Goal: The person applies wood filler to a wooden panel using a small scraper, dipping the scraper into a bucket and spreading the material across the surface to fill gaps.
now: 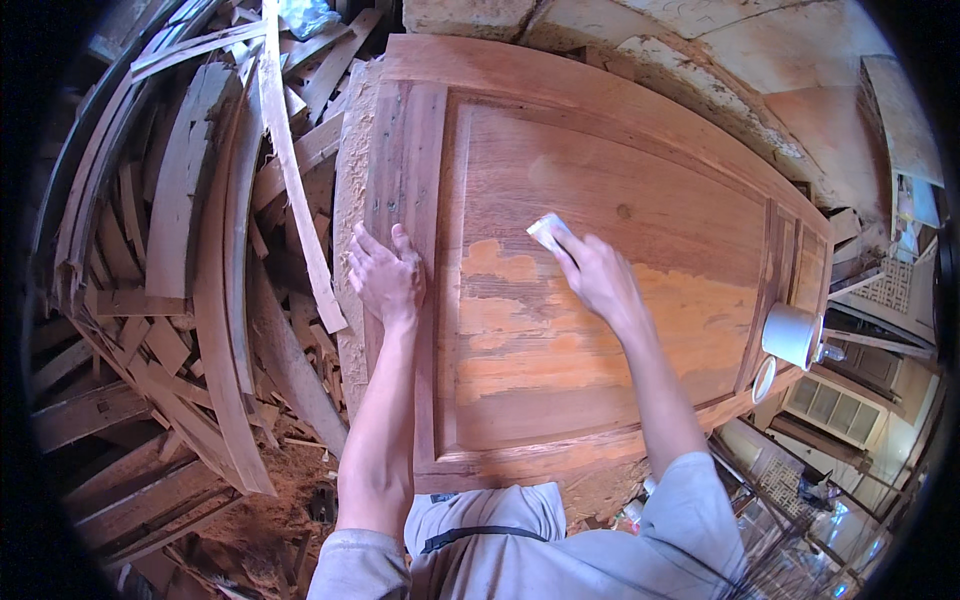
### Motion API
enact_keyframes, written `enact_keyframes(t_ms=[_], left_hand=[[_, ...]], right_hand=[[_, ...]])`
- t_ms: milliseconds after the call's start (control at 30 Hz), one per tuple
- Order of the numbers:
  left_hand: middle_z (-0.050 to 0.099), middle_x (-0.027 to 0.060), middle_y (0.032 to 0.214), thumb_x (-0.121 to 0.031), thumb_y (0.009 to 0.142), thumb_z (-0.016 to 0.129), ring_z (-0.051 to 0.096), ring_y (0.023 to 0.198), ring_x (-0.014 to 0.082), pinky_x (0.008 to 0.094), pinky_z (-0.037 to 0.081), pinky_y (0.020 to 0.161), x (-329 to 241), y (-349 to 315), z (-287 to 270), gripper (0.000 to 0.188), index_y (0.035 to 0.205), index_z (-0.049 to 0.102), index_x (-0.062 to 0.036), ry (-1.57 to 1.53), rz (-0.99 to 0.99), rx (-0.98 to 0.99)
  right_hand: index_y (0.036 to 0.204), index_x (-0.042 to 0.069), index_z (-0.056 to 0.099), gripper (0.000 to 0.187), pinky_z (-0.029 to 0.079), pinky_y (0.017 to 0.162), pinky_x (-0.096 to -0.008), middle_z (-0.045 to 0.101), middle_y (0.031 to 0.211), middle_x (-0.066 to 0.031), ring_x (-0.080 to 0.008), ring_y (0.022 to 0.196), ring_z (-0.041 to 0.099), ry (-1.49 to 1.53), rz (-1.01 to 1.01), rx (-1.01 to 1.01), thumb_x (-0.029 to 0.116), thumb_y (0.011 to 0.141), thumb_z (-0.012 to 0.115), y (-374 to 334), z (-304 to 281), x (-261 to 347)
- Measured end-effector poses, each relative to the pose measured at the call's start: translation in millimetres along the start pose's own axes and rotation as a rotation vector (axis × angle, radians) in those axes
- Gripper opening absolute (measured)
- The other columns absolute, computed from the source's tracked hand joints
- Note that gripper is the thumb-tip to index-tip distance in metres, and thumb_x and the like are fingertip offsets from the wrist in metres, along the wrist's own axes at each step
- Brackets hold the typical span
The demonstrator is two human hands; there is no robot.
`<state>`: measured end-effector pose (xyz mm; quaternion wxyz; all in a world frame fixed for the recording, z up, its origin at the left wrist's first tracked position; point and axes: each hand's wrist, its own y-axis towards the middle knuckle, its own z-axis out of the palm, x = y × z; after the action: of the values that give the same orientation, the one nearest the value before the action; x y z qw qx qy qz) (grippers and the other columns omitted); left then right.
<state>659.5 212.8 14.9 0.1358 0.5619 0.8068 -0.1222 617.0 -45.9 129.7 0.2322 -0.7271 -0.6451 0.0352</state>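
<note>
A reddish-brown wooden panel door (620, 150) lies flat before me. Orange-tan filler (540, 345) is smeared in uneven patches over the near half of its recessed panel, while the far half shows bare brown grain. My right hand (603, 278) grips a small, pale flat putty knife (546, 231) at the middle of the panel, just beyond the edge of the filler. How much of its handle lies inside my fingers is hidden. On the door's left end rests my left hand (387, 275), fingers apart, holding nothing.
A white tub (790, 335) stands at the door's right end, with a white lid (764, 380) next to it. Scrap boards (190, 180) are heaped along the left, one thin pale strip (290, 160) leaning near the door. Sawdust (265, 530) covers the floor at lower left.
</note>
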Motion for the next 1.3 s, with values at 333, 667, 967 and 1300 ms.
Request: enact_keyframes(t_ms=[333,667,967,1300], left_hand=[[0.056,0.0250,0.131,-0.046,0.100,0.044,0.056,0.119,0.0382,0.0501,0.045,0.097,-3.4,2.7,-3.9,0.064,0.138,0.044,0.0057,-0.014,0.005,0.021],[0.056,0.0262,0.132,-0.045,0.103,0.039,0.056,0.119,0.0396,0.0501,0.045,0.098,4.2,0.3,0.5,0.062,0.138,0.044,0.0064,0.008,0.026,-0.003],[0.055,0.0298,0.135,-0.052,0.104,0.030,0.056,0.121,0.0421,0.0481,0.042,0.104,44.7,22.8,40.5,0.070,0.136,0.048,0.0082,0.058,0.179,-0.229],[0.062,0.0253,0.123,-0.059,0.102,0.026,0.056,0.116,0.0484,0.0523,0.043,0.099,1.8,0.9,14.9,0.066,0.128,0.053,-0.0037,-0.039,0.061,-0.019]], right_hand=[[0.120,0.017,0.064,0.029,0.057,0.077,-0.0537,0.071,0.093,-0.0205,-0.0390,0.089,0.069,-0.179,-0.060,0.164,0.029,0.096,0.054,27.6,-12.2,-13.8],[0.111,0.005,0.062,0.029,0.054,0.065,-0.0378,0.066,0.079,-0.0128,-0.0250,0.071,0.065,0.677,0.395,-0.034,0.031,0.100,0.055,-135.6,33.1,-68.7],[0.093,0.010,0.051,0.026,0.044,0.057,-0.0250,0.053,0.067,-0.0007,-0.0102,0.060,0.053,1.787,0.872,-0.447,0.033,0.105,0.050,-404.5,187.2,-9.7],[0.117,0.002,0.057,0.048,0.045,0.069,-0.0296,0.058,0.094,-0.0021,-0.0114,0.082,0.052,1.397,1.233,-0.989,0.048,0.103,0.048,-450.6,329.9,-64.2]])
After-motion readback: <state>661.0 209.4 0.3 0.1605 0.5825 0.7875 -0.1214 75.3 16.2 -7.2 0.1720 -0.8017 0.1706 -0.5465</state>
